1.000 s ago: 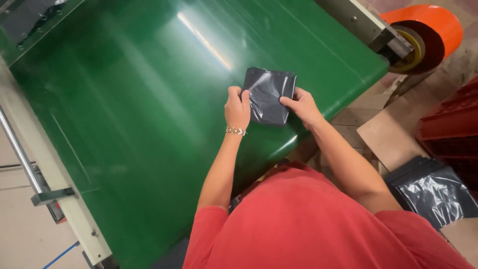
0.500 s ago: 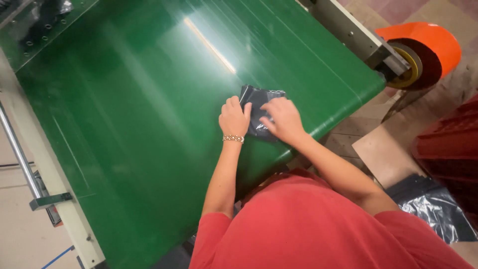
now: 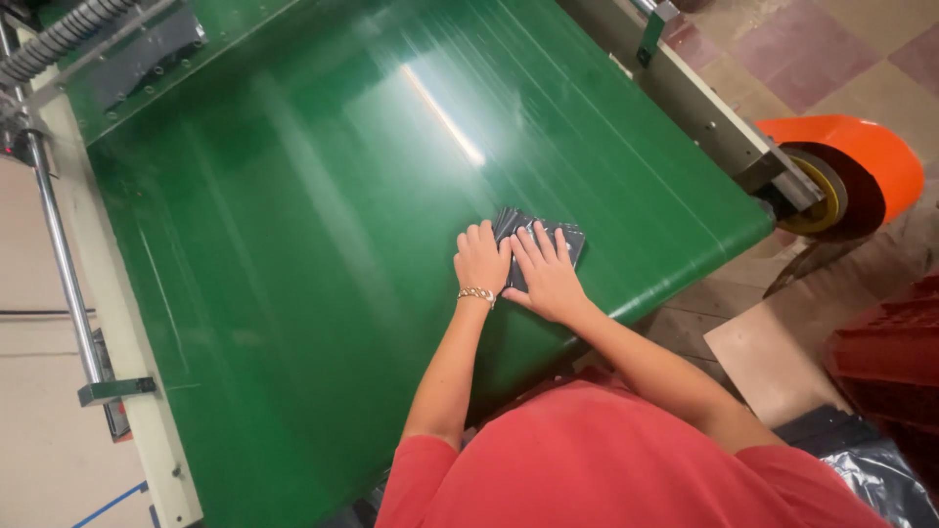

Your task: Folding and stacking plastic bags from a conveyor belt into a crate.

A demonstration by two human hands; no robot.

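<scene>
1. Nearest the camera, the person's red shirt fills the lower edge, with both bare forearms reaching away from it.
2. The left hand lies palm down, a thin gold bracelet at its wrist. Its fingers are held together and laid flat, gripping nothing; their right side touches the left edge of a dark plastic bag.
3. The right hand lies just beside the left one, touching it. Its fingers are spread open and pressed flat on top of the bag, not curled around it.
4. The folded dark grey plastic bag lies flat under the right fingers on the green worktop; only its far edge and right corner show past the fingertips.
5. The green worktop runs on beyond the fingertips, shiny, with a bright streak of reflected light.
6. Left of the fingers, well apart, a pale frame rail and a metal rod run along the worktop's edge.
7. Right of the fingers, past the worktop's corner, sits an orange guard round a roller end; nearer, on the floor, lie brown cardboard and a crumpled dark plastic sheet.
</scene>
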